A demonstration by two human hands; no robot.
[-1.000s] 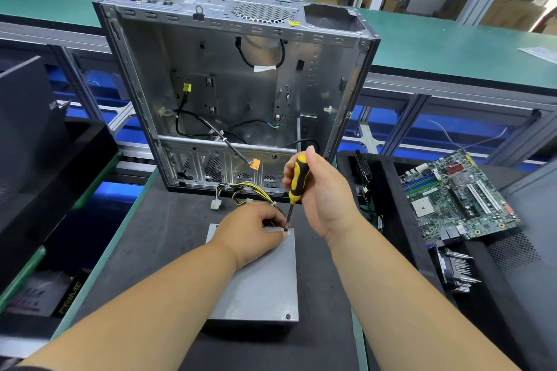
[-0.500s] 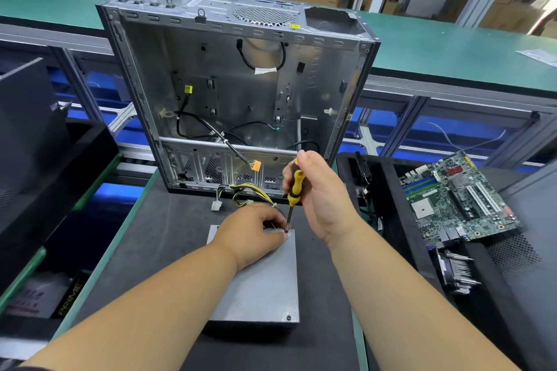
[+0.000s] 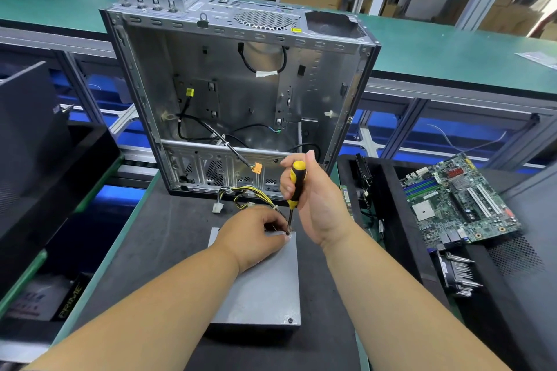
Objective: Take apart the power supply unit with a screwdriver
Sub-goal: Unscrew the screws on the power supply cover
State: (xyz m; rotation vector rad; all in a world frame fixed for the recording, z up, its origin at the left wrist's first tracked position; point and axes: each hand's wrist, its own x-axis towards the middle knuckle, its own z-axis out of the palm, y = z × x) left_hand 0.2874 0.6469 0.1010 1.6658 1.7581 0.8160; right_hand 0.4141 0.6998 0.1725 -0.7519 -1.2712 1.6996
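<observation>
Two hands over power supply unit (image 3: 259, 286), lower centre of frame; far-right corner screw hidden by fingers. Left hand (image 3: 251, 235) rests on lid, pinching near tip. Right hand (image 3: 313, 199) grips screwdriver (image 3: 296, 182), nearly upright, tip at that corner.

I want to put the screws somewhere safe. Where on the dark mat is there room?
Bare mat lies left of the power supply unit, between it and the mat's green edge, below the computer case. It is crowded by the yellow cables, where the left hand and right hand work the screwdriver.
</observation>
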